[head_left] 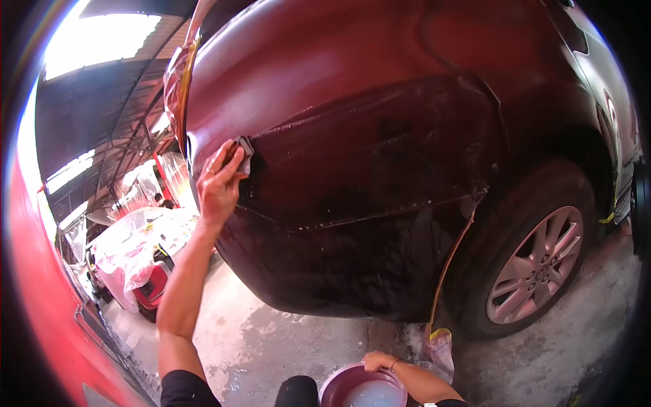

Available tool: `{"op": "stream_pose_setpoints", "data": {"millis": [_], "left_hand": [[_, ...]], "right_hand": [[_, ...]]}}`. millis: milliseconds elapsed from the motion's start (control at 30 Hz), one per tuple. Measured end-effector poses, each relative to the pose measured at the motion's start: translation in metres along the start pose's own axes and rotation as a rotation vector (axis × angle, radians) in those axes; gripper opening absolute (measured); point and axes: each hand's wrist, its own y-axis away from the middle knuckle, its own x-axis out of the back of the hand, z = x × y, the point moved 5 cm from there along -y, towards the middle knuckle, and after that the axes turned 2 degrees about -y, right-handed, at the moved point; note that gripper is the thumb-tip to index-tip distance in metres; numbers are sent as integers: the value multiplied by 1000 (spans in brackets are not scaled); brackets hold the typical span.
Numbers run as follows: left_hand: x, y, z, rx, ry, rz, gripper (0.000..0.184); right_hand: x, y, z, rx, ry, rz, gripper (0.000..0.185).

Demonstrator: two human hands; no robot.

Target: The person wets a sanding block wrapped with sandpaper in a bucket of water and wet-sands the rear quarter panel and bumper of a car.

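My left hand [222, 183] is closed on a folded grey piece of sandpaper [245, 157]. It presses this against the left end of the dark red car bumper [352, 163]. Water wets the middle of the bumper, with a bright wet line along its lower crease. Low in the view, my right hand [378, 361] grips the rim of a pinkish-purple basin [330, 390] that holds cloudy water [373, 395]. The fingers of this hand curl over the rim and are partly hidden.
A wheel [539, 264] stands right of the bumper. Yellow-edged masking [453, 261] hangs by the wheel arch, with plastic film [441, 349] at its foot. Behind on the left is a plastic-covered car [135, 251]. A red surface [41, 285] runs along the left; the concrete floor [285, 339] is wet in patches.
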Motion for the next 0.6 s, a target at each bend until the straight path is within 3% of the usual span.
{"op": "stream_pose_setpoints", "data": {"millis": [133, 200, 300, 333, 400, 433, 500, 533, 600], "left_hand": [[-40, -65, 112, -84, 88, 111, 57], [-52, -89, 134, -177, 204, 117, 59], [-24, -54, 89, -260, 118, 8, 65], [-11, -29, 46, -173, -20, 13, 59], [12, 21, -55, 227, 209, 121, 41], [16, 20, -56, 205, 92, 128, 43], [8, 0, -19, 154, -20, 208, 47], [-5, -15, 16, 33, -18, 182, 51], [-27, -42, 75, 98, 97, 240, 54]], "right_hand": [[-8, -12, 7, -111, -1, -27, 40], [-6, -12, 7, -147, 2, -97, 44], [13, 6, -6, -237, -83, -121, 44], [1, -6, 7, -182, -85, -28, 44], [-1, -10, 4, -136, -42, -43, 44], [-1, -9, 3, -122, 15, -67, 44], [1, -4, 0, -173, -50, -123, 45], [-10, -16, 9, -185, 10, -86, 45], [-12, -20, 9, -161, 89, -65, 43]]}}
